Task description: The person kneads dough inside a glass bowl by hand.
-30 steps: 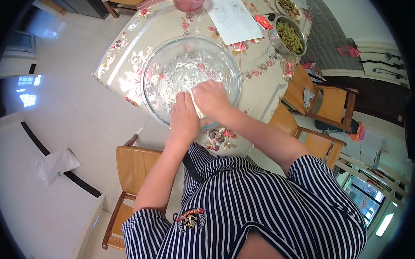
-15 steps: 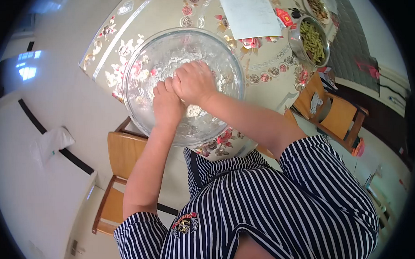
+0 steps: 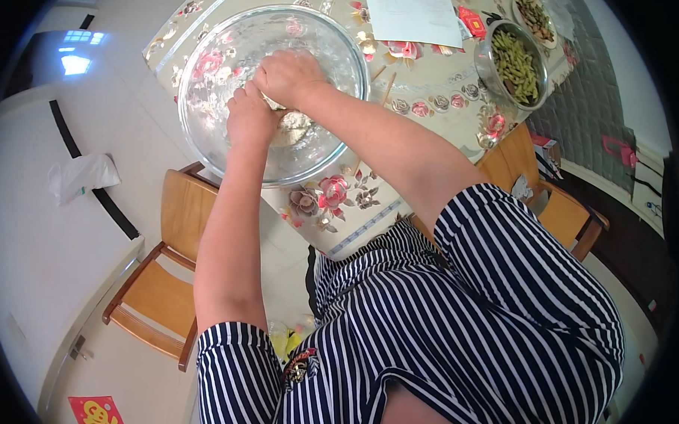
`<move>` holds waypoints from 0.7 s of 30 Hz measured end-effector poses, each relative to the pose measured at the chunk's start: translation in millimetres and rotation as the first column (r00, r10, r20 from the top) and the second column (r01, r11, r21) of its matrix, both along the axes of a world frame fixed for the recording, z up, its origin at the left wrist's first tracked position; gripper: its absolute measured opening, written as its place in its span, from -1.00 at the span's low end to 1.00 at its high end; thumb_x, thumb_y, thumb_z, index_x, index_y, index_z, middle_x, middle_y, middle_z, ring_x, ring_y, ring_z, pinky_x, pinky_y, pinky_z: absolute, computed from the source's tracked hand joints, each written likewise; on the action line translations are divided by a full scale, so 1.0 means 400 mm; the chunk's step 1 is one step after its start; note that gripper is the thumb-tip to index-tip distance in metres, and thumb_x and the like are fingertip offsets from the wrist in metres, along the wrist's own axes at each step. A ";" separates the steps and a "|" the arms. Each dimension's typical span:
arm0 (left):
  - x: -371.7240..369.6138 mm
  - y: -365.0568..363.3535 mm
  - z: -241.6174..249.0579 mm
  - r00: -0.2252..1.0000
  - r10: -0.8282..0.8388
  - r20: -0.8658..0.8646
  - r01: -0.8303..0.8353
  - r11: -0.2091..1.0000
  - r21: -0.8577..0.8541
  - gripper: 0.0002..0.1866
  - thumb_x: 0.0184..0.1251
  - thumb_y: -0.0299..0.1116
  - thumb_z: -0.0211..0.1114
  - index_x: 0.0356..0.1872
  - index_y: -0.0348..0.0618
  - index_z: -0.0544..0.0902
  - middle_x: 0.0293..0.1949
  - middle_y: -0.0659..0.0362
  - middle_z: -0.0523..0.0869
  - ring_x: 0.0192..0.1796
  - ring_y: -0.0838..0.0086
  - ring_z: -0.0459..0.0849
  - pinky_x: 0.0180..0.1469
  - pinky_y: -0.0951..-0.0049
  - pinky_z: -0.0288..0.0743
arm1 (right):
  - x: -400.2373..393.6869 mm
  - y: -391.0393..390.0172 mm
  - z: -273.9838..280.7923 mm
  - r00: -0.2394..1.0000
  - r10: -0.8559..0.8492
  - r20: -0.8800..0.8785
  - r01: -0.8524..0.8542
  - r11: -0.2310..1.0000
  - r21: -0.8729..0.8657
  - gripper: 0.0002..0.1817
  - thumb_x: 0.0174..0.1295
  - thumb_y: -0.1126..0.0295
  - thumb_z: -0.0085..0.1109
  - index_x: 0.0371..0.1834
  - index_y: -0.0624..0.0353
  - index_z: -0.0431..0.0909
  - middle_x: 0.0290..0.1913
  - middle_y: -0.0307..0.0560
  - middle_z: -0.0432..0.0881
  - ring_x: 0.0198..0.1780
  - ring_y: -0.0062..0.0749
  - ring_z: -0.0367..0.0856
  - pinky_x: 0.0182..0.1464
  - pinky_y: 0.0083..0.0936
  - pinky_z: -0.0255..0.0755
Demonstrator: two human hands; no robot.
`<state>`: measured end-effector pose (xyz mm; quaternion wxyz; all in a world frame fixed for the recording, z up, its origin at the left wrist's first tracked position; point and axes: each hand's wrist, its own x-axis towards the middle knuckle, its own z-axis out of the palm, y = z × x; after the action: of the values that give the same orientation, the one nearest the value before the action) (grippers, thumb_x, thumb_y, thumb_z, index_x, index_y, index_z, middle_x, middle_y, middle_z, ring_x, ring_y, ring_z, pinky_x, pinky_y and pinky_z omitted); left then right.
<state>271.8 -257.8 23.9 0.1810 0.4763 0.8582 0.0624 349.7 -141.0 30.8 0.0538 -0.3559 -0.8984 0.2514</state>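
Observation:
A large clear glass bowl rests on the flowered tablecloth, its inner wall smeared with white flour paste. Inside it lies a pale, rough lump of dough. My left hand has its fingers curled on the dough's left side. Just beyond and to the right, my right hand is bent over the far part of the dough, its fingers pressed together. The two hands touch each other, and they hide much of the dough.
A steel bowl of green bean pieces and a plate of food stand at the right. Near them lie a paper sheet and a red packet. Wooden chairs flank the table.
The bowl and both hands now appear higher and further left in view, with my arms stretched out more. More of the dough shows below my hands, which stay on it.

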 end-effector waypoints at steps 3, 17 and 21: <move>0.031 -0.014 0.008 1.000 0.016 -0.012 -0.016 1.000 0.024 -0.04 0.03 0.03 0.70 0.39 -0.17 0.39 0.19 -0.13 0.64 0.24 -0.15 0.61 0.28 -0.03 0.54 | 0.037 -0.023 0.010 1.000 0.019 -0.024 -0.019 1.000 -0.003 -0.53 0.43 0.09 -0.14 -0.16 0.08 0.79 -0.01 0.05 0.79 0.12 0.01 0.70 0.24 -0.05 0.51; 0.483 -0.060 0.033 0.956 0.006 0.295 -0.031 0.996 0.083 -0.18 0.05 -0.03 0.64 0.19 -0.30 0.39 0.12 -0.22 0.57 0.21 -0.15 0.58 0.24 -0.02 0.57 | 0.516 -0.048 0.001 0.994 0.076 -0.075 -0.069 0.994 0.081 -0.61 0.43 0.13 -0.08 -0.31 0.12 0.69 -0.17 0.03 0.73 -0.01 0.02 0.67 0.13 -0.03 0.51; 0.482 -0.068 0.063 0.899 0.038 0.436 -0.057 0.998 0.031 -0.14 0.04 -0.10 0.60 0.30 -0.31 0.38 0.23 -0.27 0.52 0.33 -0.17 0.49 0.37 -0.07 0.45 | 0.536 -0.056 -0.001 0.982 0.095 -0.163 -0.069 0.985 0.158 -0.66 0.40 0.16 -0.02 -0.38 0.11 0.65 -0.23 0.00 0.72 -0.08 -0.01 0.68 0.08 -0.06 0.52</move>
<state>464.6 -285.0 49.2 0.3561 0.4332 0.8058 0.1902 564.1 -163.5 30.3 0.1466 -0.2907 -0.9210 0.2137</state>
